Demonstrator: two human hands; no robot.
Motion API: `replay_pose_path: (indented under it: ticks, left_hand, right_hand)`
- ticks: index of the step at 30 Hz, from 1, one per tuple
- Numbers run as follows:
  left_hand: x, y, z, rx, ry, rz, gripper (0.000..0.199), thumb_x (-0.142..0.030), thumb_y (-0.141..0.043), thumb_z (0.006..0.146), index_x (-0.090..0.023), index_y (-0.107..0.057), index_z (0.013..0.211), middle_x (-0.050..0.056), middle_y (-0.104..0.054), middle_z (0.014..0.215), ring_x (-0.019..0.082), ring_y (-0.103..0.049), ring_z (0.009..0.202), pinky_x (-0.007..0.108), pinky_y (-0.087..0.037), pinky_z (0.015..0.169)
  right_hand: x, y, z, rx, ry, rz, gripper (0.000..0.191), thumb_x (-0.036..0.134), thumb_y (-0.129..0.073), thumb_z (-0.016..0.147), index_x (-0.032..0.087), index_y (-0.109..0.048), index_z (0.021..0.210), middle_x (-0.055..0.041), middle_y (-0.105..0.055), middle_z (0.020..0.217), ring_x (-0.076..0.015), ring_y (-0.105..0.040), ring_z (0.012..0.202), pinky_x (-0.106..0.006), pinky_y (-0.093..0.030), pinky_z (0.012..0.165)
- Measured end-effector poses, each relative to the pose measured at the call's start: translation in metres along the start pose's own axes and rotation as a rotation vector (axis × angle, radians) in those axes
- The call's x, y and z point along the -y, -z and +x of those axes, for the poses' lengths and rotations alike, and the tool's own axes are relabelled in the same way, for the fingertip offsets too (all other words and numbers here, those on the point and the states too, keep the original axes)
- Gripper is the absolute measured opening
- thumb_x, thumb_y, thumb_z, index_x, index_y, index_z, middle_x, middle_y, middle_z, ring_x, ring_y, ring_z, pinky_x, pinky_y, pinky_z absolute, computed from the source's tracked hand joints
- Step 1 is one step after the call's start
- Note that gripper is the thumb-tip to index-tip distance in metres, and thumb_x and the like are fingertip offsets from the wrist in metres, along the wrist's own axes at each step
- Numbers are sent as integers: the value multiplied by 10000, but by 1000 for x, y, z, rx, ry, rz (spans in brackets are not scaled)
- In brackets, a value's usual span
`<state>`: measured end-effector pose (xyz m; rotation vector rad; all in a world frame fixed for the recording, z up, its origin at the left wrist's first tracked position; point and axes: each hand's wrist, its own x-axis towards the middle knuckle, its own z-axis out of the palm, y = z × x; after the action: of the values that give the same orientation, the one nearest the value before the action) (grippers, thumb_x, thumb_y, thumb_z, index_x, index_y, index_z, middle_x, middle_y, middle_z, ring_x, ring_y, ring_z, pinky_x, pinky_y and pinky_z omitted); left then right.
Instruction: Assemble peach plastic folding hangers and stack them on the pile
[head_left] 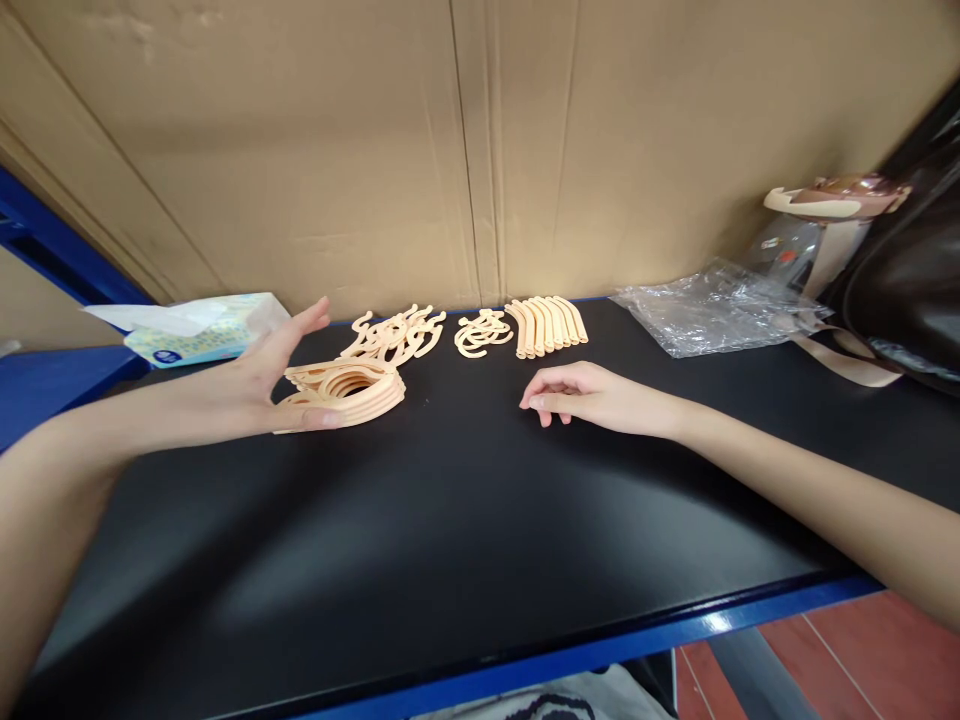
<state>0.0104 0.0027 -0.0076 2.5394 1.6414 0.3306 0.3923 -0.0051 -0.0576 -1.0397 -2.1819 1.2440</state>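
Note:
My left hand (pixel 262 375) is at a neat stack of flat, peach-coloured plastic pieces (pixel 375 402) with a large rounded opening. Its thumb lies along the near side of the stack, while the fingers stretch up and away, so the hand is spread. Over the black tabletop, to the right of the stack, my right hand (pixel 566 393) has its fingers loosely curled with the thumb against them; nothing shows in it. Behind the hands lie a heap of peach hook-shaped pieces (pixel 394 335), a smaller heap of curved pieces (pixel 482 332) and a row of curved peach bars (pixel 547 327).
A tissue pack (pixel 206 330) sits at the back left. Clear plastic bags (pixel 720 305), a bottle with a brown lid (pixel 855 195) and a dark bag (pixel 915 240) are at the right. A cardboard wall (pixel 360 150) closes off the back; the black table (pixel 420 560) has a blue front edge.

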Motion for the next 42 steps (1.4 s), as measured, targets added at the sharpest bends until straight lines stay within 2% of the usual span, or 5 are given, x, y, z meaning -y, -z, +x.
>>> replay_pose_path:
  ticks: [5,10,17,25,42]
  left_hand:
    - [-65,-22,8,-283,-259,-52,735,-648,-439,919,-173,-305,1464,114,-399,1506,296,-292,1432,541,-236,1159]
    - [-106,-58,0,-75,-436,-42,519,-447,-448,987,-239,-339,1450,64,-407,1506,230,-306,1436,427,-306,1170]
    - [-110,-73,-1,112,-456,-40,488,-421,-399,1008,-246,-347,1461,55,-353,1552,231,-304,1444,431,-328,1166]
    - [-117,-85,23,75,-385,-88,440,-400,-418,992,-226,-444,1396,98,-407,1518,287,-348,1417,504,-357,1138]
    - [-120,-89,36,114,-373,-96,447,-389,-382,1001,-196,-438,1401,113,-400,1519,285,-358,1410,545,-339,1148]
  right_hand:
    - [-2,0,1,-10,13,-24,260,411,-535,928,174,-640,943,-10,-659,771,-134,-587,721,-262,-442,667]
    - [-2,-2,1,-15,20,-47,272,420,-531,930,174,-641,962,-10,-659,764,-133,-584,721,-261,-446,668]
    - [15,27,6,-32,-122,-121,272,410,-526,920,164,-628,972,-37,-688,810,-120,-600,648,-228,-446,553]
    - [-29,91,33,-513,-163,-660,186,293,-524,886,174,-647,958,-84,-681,954,-209,-615,836,-323,-454,740]
    - [-71,95,50,-644,-266,-827,294,332,-522,873,168,-582,1110,-121,-669,1082,-266,-632,935,-381,-486,777]
